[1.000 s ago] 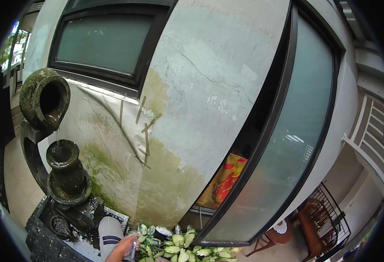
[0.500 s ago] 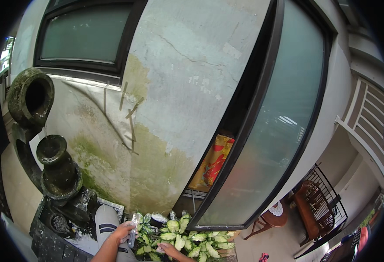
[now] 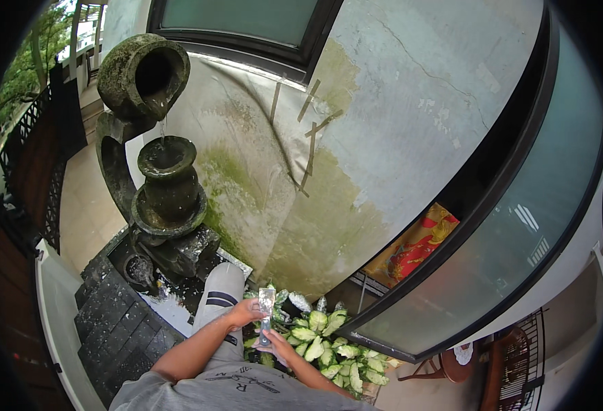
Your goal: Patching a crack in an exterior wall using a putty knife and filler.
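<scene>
A putty knife (image 3: 266, 309) stands upright between my hands, its pale, smudged metal blade on top and a grey-blue handle below. My left hand (image 3: 245, 312) pinches it at the side of the blade. Lower down, the fingers of my right hand (image 3: 277, 344) close round the handle. Both hands are over my lap, beside my raised knee in grey trousers (image 3: 223, 284). Green and cream leafy plants (image 3: 329, 342) lie just beyond and to the right of my hands.
A mossy stone fountain (image 3: 168, 185) with trickling water rises at the left, above dark stone tiles (image 3: 120, 335). Ahead is a peeling, stained wall (image 3: 336, 226) with strips of tape. An open frosted-glass window (image 3: 493, 253) juts out at the right, near a small round wooden table (image 3: 459, 366).
My right hand has come up from the plants and taken hold of the putty knife's handle, while my left hand has shifted to its blade. The whole view has swung left.
</scene>
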Demonstrator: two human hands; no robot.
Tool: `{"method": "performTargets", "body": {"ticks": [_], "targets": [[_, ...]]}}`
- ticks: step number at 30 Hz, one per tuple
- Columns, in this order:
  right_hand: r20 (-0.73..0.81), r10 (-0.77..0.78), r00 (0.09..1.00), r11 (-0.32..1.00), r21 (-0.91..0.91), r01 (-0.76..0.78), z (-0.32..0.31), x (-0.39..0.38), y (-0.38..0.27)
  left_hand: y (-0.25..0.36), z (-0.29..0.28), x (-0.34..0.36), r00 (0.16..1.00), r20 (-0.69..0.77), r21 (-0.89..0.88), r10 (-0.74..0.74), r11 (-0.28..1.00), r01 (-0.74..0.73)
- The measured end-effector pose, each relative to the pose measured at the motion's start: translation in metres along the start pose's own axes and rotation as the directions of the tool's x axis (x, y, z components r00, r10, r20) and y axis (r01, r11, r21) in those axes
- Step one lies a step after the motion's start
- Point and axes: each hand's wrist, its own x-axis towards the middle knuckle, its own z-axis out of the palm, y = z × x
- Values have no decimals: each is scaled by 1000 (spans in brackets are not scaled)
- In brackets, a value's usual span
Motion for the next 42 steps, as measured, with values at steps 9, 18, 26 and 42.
{"method": "performTargets", "body": {"ticks": [9,18,26,42], "targets": [[-200,-187,962,980,33,197,-1,-13,34,2,12,-7,983,146,689,112,702,-182],[-510,-418,752,906,-172,387,-31,-37,16,379,49,69,640,168,885,750,171,-433],[-550,-611,569,791,-427,437,-24,-51,-29,613,3,162,-176,293,946,940,-311,-90],[-451,-869,204,479,-870,117,17,-67,-277,654,-36,224,-160,240,971,957,-235,48]]}}
